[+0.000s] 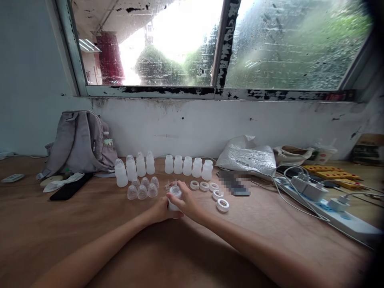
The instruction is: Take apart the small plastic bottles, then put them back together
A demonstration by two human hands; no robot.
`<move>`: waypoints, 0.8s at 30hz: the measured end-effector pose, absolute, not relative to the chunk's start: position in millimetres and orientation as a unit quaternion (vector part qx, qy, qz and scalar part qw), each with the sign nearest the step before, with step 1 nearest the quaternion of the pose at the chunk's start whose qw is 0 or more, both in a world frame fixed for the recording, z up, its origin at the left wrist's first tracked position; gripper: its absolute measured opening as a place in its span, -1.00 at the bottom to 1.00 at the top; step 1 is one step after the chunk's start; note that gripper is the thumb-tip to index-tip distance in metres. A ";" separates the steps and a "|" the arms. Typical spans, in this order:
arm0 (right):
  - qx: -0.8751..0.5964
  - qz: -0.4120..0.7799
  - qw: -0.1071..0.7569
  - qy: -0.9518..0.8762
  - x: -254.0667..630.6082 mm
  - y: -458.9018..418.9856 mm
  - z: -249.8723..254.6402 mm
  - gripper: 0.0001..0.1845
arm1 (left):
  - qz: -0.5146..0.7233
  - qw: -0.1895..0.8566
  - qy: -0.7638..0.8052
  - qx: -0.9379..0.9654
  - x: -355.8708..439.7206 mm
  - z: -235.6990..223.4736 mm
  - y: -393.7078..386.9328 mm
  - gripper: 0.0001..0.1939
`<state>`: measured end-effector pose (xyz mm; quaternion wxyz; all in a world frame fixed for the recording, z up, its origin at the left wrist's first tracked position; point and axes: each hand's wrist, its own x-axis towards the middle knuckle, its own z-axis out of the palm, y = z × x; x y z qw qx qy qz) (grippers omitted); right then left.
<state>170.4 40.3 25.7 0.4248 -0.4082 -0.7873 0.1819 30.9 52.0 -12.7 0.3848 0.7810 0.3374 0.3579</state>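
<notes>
A white baby bottle point(173, 206) stands upright between my hands, a ring and a translucent teat at its top. My left hand point(161, 209) is wrapped round the bottle's body. The fingers of my right hand point(188, 201) close round the ring at the top. Just behind, a clear teat point(167, 186) is partly hidden by my fingers. Several white screw rings point(222, 205) lie to the right. Clear dome caps point(142, 192) are grouped on the left. Several open bottles point(187, 166) form a row at the back, and bottles with tops point(121, 174) stand further left.
A grey backpack point(81, 140) leans against the wall at left, near a black phone point(72, 187). Towards the right are a blurred-out flat object point(235, 183), a silver bag point(247, 156) and a white power strip point(339, 216) with trailing cables. A window is above the table point(120, 248).
</notes>
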 end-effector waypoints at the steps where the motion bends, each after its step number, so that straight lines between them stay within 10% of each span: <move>1: -0.397 0.203 0.422 -0.790 170.2 40.2 25.9 -0.81 | 0.343 0.416 0.320 0.779 27.5 -11.5 53.8 -0.58; 7: -0.394 0.282 0.429 -0.762 168.5 39.6 22.8 -0.88 | 0.337 0.487 0.275 0.758 17.9 -16.8 58.1 -0.56; 24: -0.344 0.372 0.469 -0.723 169.0 40.2 -9.1 -0.72 | 0.226 -0.053 0.361 0.903 -37.5 48.8 75.1 -0.80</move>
